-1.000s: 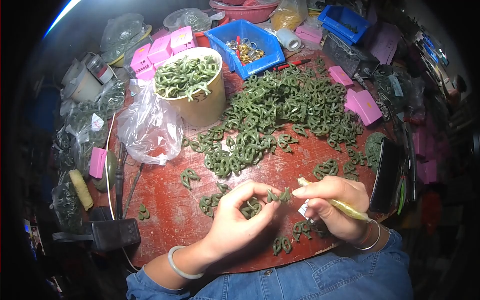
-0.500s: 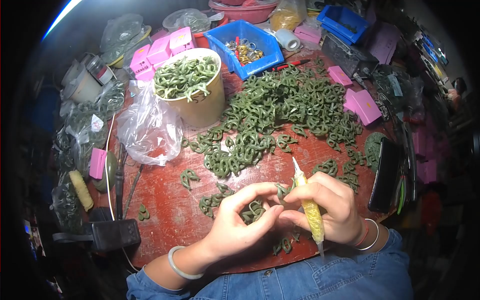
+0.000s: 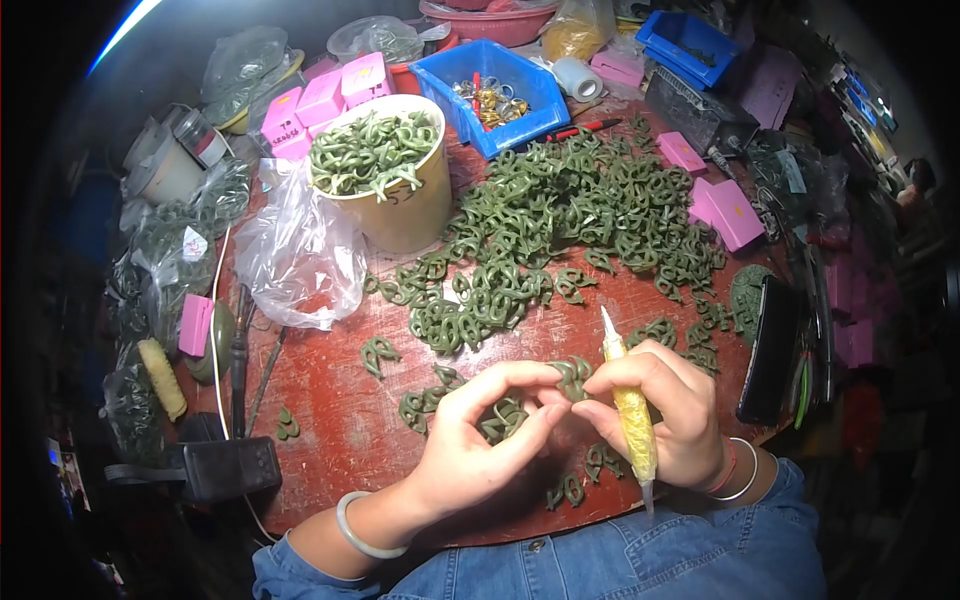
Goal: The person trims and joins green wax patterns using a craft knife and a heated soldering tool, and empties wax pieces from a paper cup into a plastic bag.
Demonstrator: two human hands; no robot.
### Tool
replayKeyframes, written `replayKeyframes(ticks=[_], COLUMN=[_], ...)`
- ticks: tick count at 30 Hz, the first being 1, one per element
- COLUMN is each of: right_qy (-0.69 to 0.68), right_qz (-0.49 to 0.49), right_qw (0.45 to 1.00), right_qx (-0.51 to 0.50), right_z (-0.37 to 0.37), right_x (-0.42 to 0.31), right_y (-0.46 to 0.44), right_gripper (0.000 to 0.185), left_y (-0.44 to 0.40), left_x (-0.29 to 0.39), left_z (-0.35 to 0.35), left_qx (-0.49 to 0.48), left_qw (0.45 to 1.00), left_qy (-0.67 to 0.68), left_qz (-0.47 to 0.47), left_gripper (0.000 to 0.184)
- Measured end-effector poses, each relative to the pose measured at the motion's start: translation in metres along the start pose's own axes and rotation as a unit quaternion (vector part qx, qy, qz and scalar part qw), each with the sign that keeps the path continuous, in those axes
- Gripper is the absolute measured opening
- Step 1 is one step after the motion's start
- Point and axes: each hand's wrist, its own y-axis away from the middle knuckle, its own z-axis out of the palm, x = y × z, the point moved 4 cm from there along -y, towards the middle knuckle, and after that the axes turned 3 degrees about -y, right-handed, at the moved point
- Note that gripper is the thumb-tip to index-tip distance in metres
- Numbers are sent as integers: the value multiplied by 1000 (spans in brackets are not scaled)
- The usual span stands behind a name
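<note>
My left hand is curled at the table's near edge, with several small green looped pieces in its palm. Its fingertips pinch a green piece, which my right hand also touches with thumb and forefinger. A yellow-wrapped pen-like tool lies held across the right fingers, pale tip up and away from me. More loose green pieces lie on the table beneath the hands. A large heap of green pieces spreads beyond them.
On the red table stand a cream bucket filled with green pieces and a blue bin with rings. A clear plastic bag lies left of the bucket. A black phone-like object is at the right, a dark box at the left.
The tool in my right hand has swung from lying low and sideways to pointing up and away. My right fingers have come in to the piece at my left fingertips.
</note>
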Motion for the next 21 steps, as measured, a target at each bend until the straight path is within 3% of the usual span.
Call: replayKeyframes(ticks=[5,8,10,13,21], right_qy=[1,9,-4,-11,-36], right_qz=[10,20,22,23,41], right_qw=[999,999,997,998,997], right_qx=[32,43,70,53,53], right_z=[-3,-6,-7,-8,-10], right_x=[-2,0,3,0,0], right_y=[-2,-1,0,-1,-1], right_gripper=[22,20,17,18,17], left_y=[-2,-2,0,-1,-2], left_x=[-2,0,-4,-3,-5], left_z=[-1,-1,-2,3,4], left_qx=[8,-1,26,0,-20], left_qw=[1000,994,999,999,998], left_qy=[-9,-84,-28,-5,-41], left_qz=[-3,66,-2,-32,-38], left_gripper=[26,24,24,23,22])
